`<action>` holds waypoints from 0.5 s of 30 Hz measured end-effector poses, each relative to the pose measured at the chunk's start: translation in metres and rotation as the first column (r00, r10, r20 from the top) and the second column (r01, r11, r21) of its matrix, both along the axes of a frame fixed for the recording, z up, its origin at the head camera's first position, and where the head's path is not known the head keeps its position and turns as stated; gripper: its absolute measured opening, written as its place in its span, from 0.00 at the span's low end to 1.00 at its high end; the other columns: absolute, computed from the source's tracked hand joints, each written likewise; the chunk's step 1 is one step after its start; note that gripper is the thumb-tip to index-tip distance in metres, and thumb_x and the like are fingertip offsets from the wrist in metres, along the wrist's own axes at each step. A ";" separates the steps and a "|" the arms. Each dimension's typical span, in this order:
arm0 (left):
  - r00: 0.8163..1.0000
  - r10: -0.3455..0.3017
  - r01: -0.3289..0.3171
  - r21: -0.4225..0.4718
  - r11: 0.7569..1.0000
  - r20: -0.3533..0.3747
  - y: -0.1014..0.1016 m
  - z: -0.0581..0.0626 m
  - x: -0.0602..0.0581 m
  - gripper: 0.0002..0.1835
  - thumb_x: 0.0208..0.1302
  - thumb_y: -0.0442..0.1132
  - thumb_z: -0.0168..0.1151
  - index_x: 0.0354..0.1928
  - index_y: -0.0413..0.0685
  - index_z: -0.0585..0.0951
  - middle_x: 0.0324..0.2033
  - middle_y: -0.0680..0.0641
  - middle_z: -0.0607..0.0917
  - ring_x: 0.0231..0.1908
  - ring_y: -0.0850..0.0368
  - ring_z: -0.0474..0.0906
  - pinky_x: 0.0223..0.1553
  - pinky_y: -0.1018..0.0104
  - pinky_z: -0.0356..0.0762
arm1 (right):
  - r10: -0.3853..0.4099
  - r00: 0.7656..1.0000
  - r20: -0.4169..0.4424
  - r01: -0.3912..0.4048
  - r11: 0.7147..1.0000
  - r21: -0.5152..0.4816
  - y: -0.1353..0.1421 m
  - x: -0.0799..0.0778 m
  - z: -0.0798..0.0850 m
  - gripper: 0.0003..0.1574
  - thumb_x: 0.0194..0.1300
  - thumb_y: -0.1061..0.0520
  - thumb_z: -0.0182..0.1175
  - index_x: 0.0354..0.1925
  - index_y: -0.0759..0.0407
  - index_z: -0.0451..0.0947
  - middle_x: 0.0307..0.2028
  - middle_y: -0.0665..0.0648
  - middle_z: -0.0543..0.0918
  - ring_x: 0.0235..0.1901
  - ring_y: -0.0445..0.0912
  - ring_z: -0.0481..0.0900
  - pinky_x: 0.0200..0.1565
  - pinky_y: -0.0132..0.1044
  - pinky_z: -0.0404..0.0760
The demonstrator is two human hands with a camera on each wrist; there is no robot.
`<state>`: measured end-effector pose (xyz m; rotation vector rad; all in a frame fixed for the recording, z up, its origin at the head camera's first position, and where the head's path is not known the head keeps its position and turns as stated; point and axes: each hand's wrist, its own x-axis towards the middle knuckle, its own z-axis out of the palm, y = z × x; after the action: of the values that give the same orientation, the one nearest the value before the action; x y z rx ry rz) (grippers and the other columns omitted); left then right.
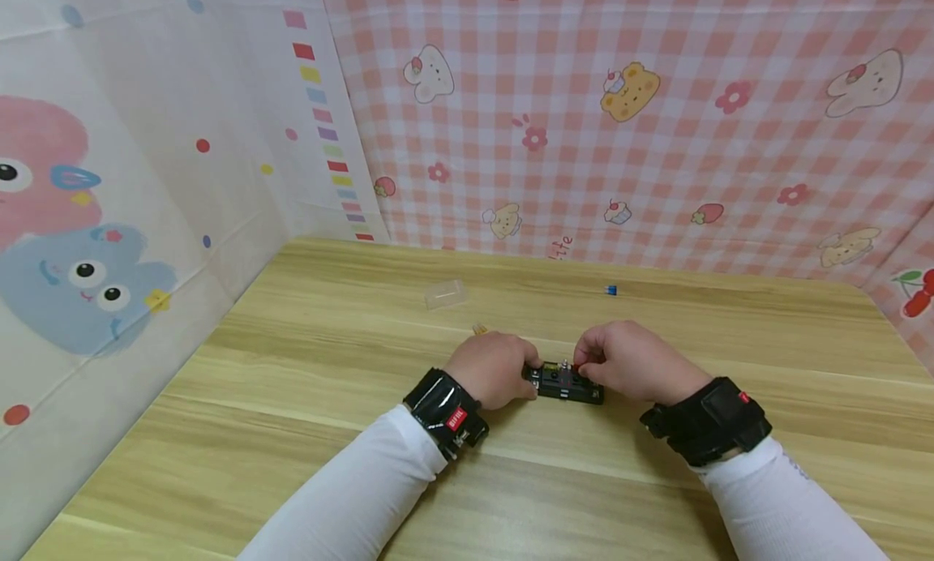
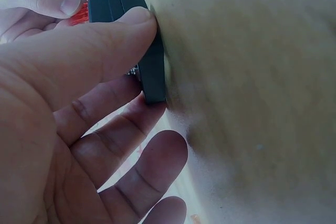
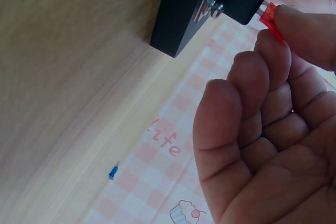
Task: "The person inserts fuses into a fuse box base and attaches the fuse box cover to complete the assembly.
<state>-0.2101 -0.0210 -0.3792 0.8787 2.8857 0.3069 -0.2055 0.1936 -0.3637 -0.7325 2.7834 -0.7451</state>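
Right hand (image 1: pixel 635 362) pinches red fuse (image 3: pixel 269 19), prongs toward crosswise-lying black block (image 1: pixel 578 392), whose left end left hand's (image 1: pixel 492 370) fingers clamp.

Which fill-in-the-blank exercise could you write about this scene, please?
The right hand pinches a pronged piece whose colour is ____.
The left hand grips a block coloured ____.
In the head view, the clear container lies to the ____ of the blue piece.
Missing words: red; black; left.
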 end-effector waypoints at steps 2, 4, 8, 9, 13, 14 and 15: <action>1.000 0.000 0.000 -0.002 1.000 -0.002 0.000 0.000 0.000 0.17 0.49 0.54 0.71 0.43 0.62 0.84 0.31 0.61 0.80 0.29 0.64 0.71 0.31 0.65 0.71 | -0.005 1.000 0.000 0.005 1.000 0.004 0.000 0.000 0.000 0.06 0.57 0.60 0.63 0.26 0.49 0.79 0.21 0.45 0.79 0.19 0.42 0.68 0.21 0.36 0.68; 1.000 0.001 -0.001 -0.004 1.000 -0.002 0.000 0.000 0.000 0.17 0.49 0.54 0.71 0.42 0.62 0.84 0.30 0.62 0.80 0.29 0.64 0.71 0.31 0.64 0.71 | -0.009 1.000 0.004 0.009 1.000 0.006 -0.001 0.000 0.000 0.06 0.57 0.60 0.63 0.26 0.48 0.79 0.21 0.45 0.79 0.19 0.42 0.69 0.21 0.36 0.68; 1.000 0.002 -0.002 -0.007 1.000 -0.001 0.000 0.001 0.001 0.17 0.49 0.54 0.71 0.43 0.62 0.84 0.30 0.61 0.80 0.29 0.64 0.71 0.31 0.64 0.71 | -0.011 1.000 0.011 0.011 1.000 0.010 -0.001 -0.001 -0.002 0.07 0.57 0.60 0.63 0.26 0.48 0.79 0.21 0.45 0.79 0.19 0.42 0.69 0.21 0.36 0.68; 1.000 0.002 -0.002 -0.007 1.000 0.000 0.000 0.001 0.001 0.17 0.49 0.54 0.71 0.43 0.62 0.84 0.30 0.61 0.80 0.29 0.64 0.71 0.31 0.64 0.71 | -0.012 1.000 0.013 0.012 1.000 0.012 -0.001 -0.001 -0.002 0.07 0.57 0.60 0.63 0.26 0.48 0.79 0.21 0.44 0.79 0.19 0.41 0.69 0.21 0.36 0.68; 1.000 0.002 -0.002 -0.008 1.000 0.000 0.000 0.000 0.000 0.18 0.49 0.54 0.71 0.43 0.62 0.84 0.30 0.61 0.80 0.29 0.64 0.71 0.31 0.64 0.71 | -0.008 1.000 0.011 0.008 1.000 0.009 -0.001 0.000 -0.002 0.07 0.57 0.60 0.63 0.26 0.48 0.79 0.21 0.44 0.78 0.19 0.41 0.69 0.21 0.36 0.68; 1.000 0.002 -0.002 -0.008 1.000 0.000 0.000 0.000 0.000 0.17 0.49 0.54 0.71 0.43 0.61 0.84 0.30 0.61 0.80 0.29 0.64 0.71 0.31 0.65 0.71 | -0.005 1.000 0.011 0.005 1.000 0.008 -0.001 0.000 -0.002 0.07 0.57 0.61 0.63 0.26 0.48 0.79 0.21 0.44 0.78 0.19 0.41 0.69 0.20 0.36 0.68; 1.000 0.002 -0.002 -0.008 1.000 -0.001 0.000 0.000 0.000 0.17 0.49 0.54 0.71 0.43 0.61 0.84 0.30 0.62 0.79 0.29 0.64 0.71 0.31 0.65 0.70 | -0.006 1.000 0.014 0.006 1.000 0.009 -0.002 0.000 -0.001 0.07 0.57 0.61 0.63 0.26 0.48 0.79 0.21 0.45 0.78 0.19 0.41 0.69 0.20 0.36 0.68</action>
<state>-0.2101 -0.0209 -0.3791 0.8755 2.8863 0.2957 -0.2053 0.1919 -0.3648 -0.7151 2.7760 -0.7355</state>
